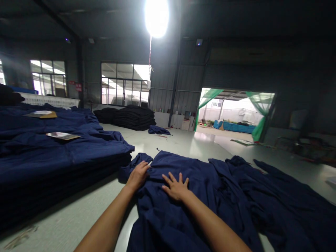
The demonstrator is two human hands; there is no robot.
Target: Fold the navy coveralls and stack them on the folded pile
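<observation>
A navy blue garment [199,171] lies spread on the pale table in front of me, with creases across its lower part. My right hand [177,188] rests palm down on its middle, fingers spread wide. At the garment's left edge, beside a bunched fold of the same cloth [140,159], lies my left hand [138,175]. Its fingers are stretched over the cloth and grip nothing that I can see. A short dark cord end [158,149] sticks out at the garment's far corner.
To my left stands a tall stack of navy garments [86,154] with printed cards [63,135] on top. More navy cloth [286,199] lies at right. A dark fabric pile [131,117] and a small navy piece [159,130] sit farther back. A lamp [156,17] hangs overhead.
</observation>
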